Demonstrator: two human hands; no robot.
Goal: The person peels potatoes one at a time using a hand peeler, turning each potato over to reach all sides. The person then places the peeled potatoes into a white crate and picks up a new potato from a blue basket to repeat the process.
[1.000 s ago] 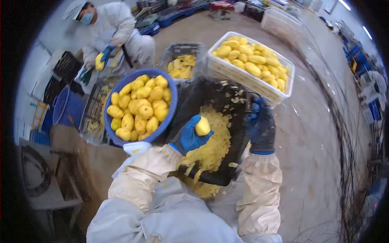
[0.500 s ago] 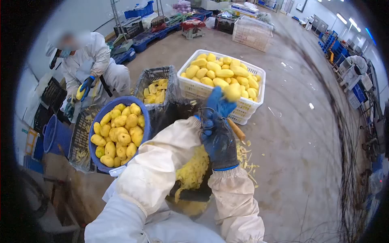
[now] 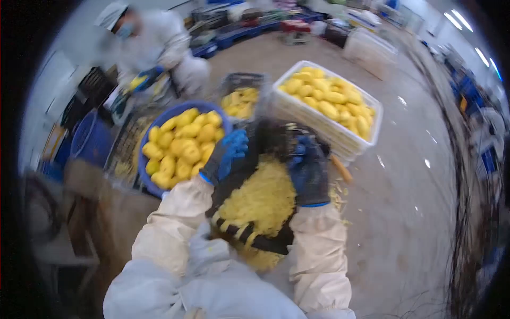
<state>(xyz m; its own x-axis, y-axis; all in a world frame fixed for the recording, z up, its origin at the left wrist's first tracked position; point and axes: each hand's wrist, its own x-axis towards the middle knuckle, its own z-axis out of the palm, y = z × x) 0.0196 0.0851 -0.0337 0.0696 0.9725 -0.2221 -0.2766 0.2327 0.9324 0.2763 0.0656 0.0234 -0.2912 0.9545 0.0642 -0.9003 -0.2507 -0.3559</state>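
My left hand [image 3: 228, 154], in a blue and black glove, hangs beside the right rim of the blue tub [image 3: 145, 167] full of yellow potatoes [image 3: 183, 146]. Its fingers are apart and slightly bent, with nothing in them. My right hand [image 3: 308, 173], gloved alike, grips a peeler; the wooden handle [image 3: 341, 169] sticks out to the right, while its metal end is blurred and partly hidden. Below and between the hands lies a heap of yellow peelings [image 3: 260, 196] on a dark container. Smooth peeled potatoes [image 3: 332, 98] fill the white crate [image 3: 308, 119] ahead.
A dark lined crate [image 3: 243, 80] with yellow pieces stands between tub and white crate. At the left, a person in white [image 3: 159, 45] handles a yellow potato. Peel scraps [image 3: 338, 196] lie on the floor [image 3: 404, 212] at right. Pallets and crates line the back.
My left hand has let go of a potato at the white crate and moved left and down to the tub. My right hand still grips the peeler. The view has shifted.
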